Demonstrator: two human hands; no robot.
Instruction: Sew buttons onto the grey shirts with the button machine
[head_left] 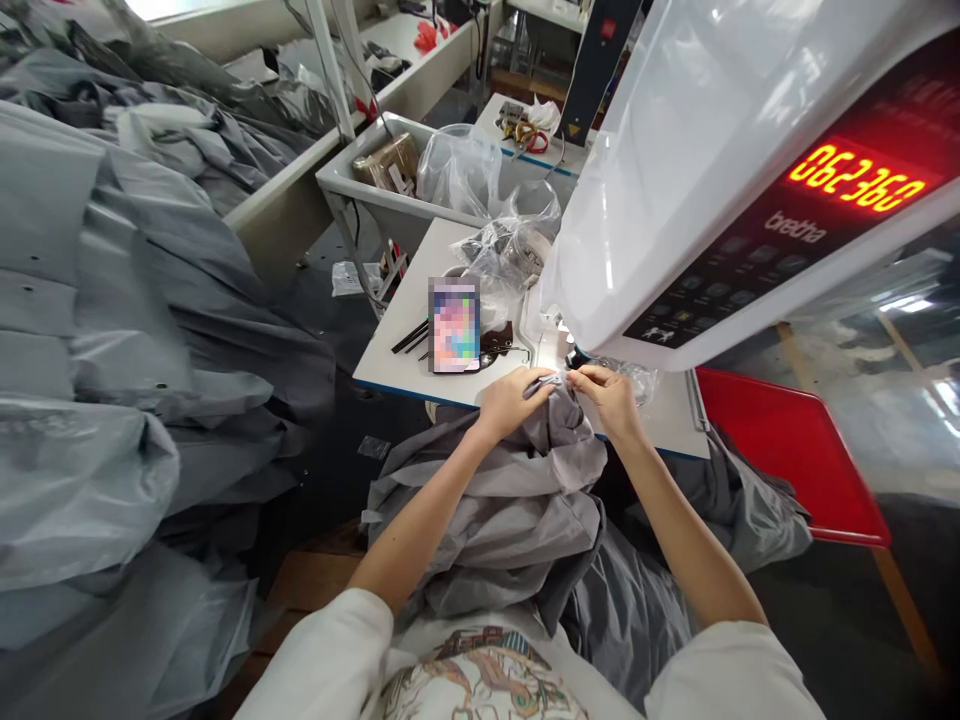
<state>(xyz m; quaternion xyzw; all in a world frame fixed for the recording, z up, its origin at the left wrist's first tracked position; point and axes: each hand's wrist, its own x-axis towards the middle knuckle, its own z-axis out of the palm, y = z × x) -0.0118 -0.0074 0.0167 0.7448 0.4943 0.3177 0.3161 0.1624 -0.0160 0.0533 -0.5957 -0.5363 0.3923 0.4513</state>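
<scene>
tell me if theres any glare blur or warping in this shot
In the head view, the wide lens bows the white machine housing near the edge, the red display glows strongly, a bright patch washes out the top edge, and a pixelated block hides what lies beneath.

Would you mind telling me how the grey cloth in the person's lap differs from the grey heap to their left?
The lap cloth is far smaller than the heap. The left hand and right hand gather the lap cloth, while neither hand touches the heap. Both are the same grey and crumpled into folds.
</scene>
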